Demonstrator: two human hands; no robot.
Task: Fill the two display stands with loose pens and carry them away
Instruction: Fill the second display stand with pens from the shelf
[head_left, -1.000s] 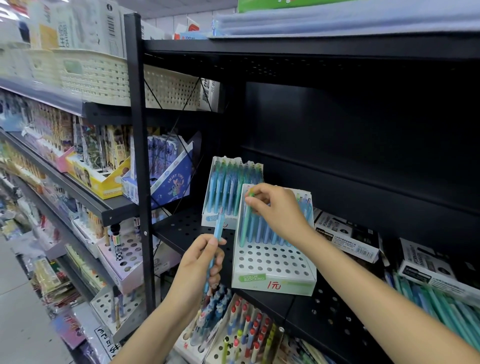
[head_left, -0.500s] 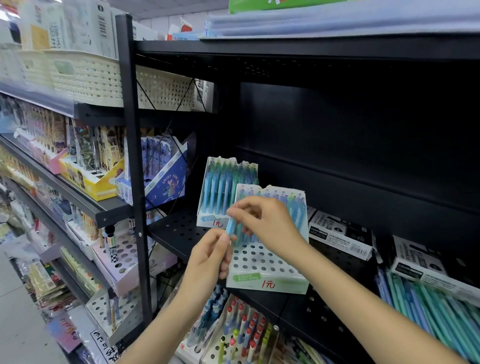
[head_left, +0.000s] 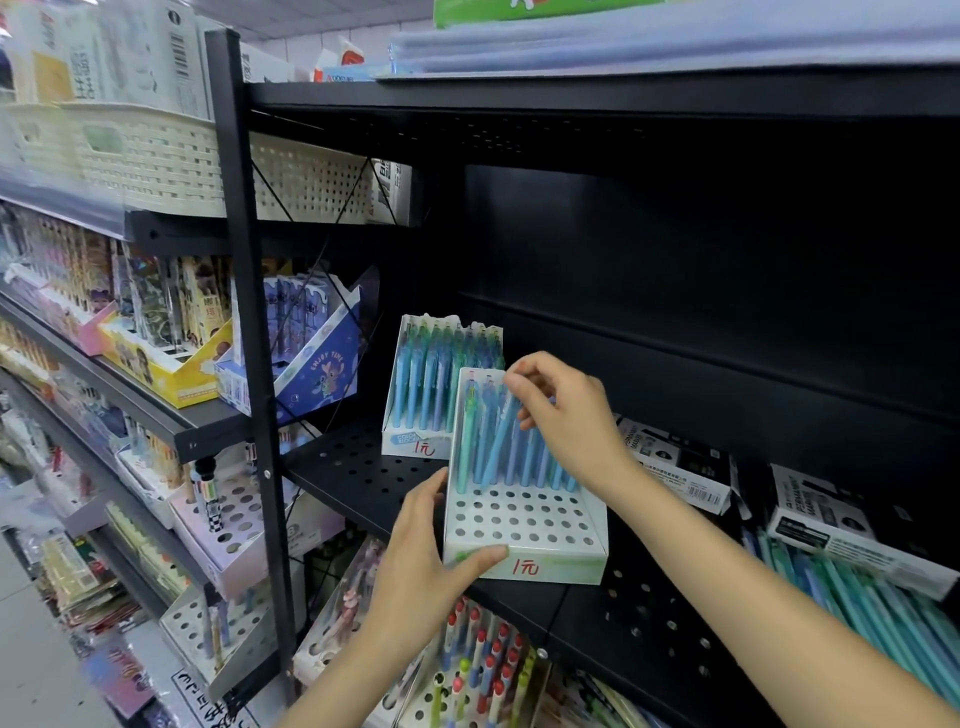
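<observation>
Currently front stand (head_left: 524, 519) sits at the shelf (head_left: 363, 483) edge; left hand (head_left: 431, 561) clamps its corner, right hand (head_left: 563, 410) pinches a pen (head_left: 498, 441). I judge it light, tippy cardboard: grip the base.

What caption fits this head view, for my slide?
Left hand steadies the front pen stand while the right hand slots in a blue pen.

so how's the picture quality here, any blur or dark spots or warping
Head view: the near display stand and both hands are fairly sharp, the right hand slightly soft at the fingertips; the left-edge shelves and cream baskets are smeared; the loose pens at lower right blur too; the black back panel is deep in shadow; the wide lens tilts the black upright post.
</observation>
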